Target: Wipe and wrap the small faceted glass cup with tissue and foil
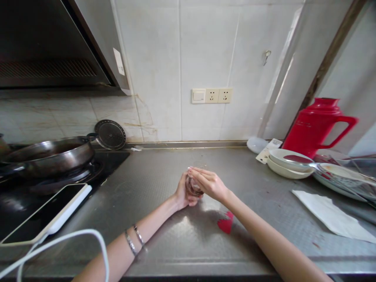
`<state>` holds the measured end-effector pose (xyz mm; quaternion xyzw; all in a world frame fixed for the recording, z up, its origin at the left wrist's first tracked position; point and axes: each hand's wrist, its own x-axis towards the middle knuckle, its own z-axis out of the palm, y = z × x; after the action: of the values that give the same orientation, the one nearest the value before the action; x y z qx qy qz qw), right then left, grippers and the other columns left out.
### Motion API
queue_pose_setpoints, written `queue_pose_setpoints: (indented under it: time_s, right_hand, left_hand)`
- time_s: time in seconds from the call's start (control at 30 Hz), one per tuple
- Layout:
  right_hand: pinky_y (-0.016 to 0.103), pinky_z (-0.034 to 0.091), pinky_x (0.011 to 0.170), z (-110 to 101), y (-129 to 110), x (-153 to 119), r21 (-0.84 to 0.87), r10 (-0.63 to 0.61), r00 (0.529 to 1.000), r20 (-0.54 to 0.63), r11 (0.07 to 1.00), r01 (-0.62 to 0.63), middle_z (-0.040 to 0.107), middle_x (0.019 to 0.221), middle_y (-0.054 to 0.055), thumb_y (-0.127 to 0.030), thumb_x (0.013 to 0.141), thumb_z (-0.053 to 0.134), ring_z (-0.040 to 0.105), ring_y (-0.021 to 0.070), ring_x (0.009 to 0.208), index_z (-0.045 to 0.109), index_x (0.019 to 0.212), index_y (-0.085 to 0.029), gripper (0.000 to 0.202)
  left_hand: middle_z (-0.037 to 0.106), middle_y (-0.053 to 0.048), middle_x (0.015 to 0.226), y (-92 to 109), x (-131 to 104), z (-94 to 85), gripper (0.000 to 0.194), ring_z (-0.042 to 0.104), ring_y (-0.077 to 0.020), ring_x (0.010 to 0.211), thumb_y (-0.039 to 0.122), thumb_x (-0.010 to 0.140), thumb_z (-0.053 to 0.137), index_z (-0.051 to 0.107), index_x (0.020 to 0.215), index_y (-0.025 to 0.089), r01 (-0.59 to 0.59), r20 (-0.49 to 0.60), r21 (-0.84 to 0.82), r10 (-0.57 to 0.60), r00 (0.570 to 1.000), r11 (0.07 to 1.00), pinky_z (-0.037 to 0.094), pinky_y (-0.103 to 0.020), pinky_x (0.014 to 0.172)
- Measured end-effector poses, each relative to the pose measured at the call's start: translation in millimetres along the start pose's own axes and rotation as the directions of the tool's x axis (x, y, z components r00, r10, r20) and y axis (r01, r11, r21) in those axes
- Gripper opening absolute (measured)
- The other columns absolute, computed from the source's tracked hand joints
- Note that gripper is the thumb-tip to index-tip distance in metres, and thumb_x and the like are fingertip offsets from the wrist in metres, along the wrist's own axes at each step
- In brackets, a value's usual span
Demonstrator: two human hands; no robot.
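Observation:
My left hand (pixel 184 194) is wrapped round a small, clear, glass-like container (pixel 194 185) with something brownish showing in it. Over its top and near side lies my right hand (pixel 209 181), fingers together and bent, the fingertips meeting those of the left. Whether the right fingers pinch a part of the container or only press on it is hidden. Both hands are above the middle of the metal counter (pixel 164 235). A faint clear round outline shows just behind them. Below the right wrist is a red jagged-edged patch (pixel 225 223) on the counter.
A steel pan (pixel 55 156) stands on the black stove at left. Near it lie a phone (pixel 44 213) and its white cable (pixel 85 232). At right are a red thermos (pixel 313 125), stacked bowls (pixel 289 164), a plate (pixel 326 182) and a white paper sheet (pixel 331 215).

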<state>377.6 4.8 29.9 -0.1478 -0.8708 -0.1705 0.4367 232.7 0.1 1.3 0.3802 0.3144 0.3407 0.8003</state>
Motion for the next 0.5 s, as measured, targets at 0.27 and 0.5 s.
queue_pose_setpoints:
  time_s: [0.27, 0.5]
  right_hand:
    - [0.033, 0.057, 0.091, 2.0, 6.7, -3.8, -0.021, 0.023, 0.999, -0.033, 1.000, -0.023, 0.069, 0.111, 0.015, -0.009, 0.093, 0.045, 0.061, 0.0226, 0.115, 0.058, 0.119, -0.011, 0.029]
    - [0.033, 0.055, 0.097, 7.2, -11.1, 0.2, 0.001, -0.051, 0.998, -0.026, 0.999, 0.051, 0.072, 0.105, 0.011, -0.008, 0.091, 0.050, 0.059, 0.0225, 0.118, 0.058, 0.117, -0.012, 0.027]
  left_hand:
    - [0.058, -0.007, 0.053, 17.5, -6.6, -9.6, 0.073, 0.021, -0.0025, 0.028, 0.075, 0.077, 0.023, 0.060, 0.075, 0.012, -0.050, 0.043, -0.236, 0.062, 0.997, 0.970, 0.018, -0.016, 0.026]
    - [0.049, -0.002, 0.044, 26.5, -8.7, -15.8, 0.064, 0.026, -0.0038, 0.028, 0.066, 0.082, 0.031, 0.061, 0.071, 0.010, -0.154, -0.111, -0.398, 0.119, 0.987, 0.904, 0.018, -0.016, 0.027]
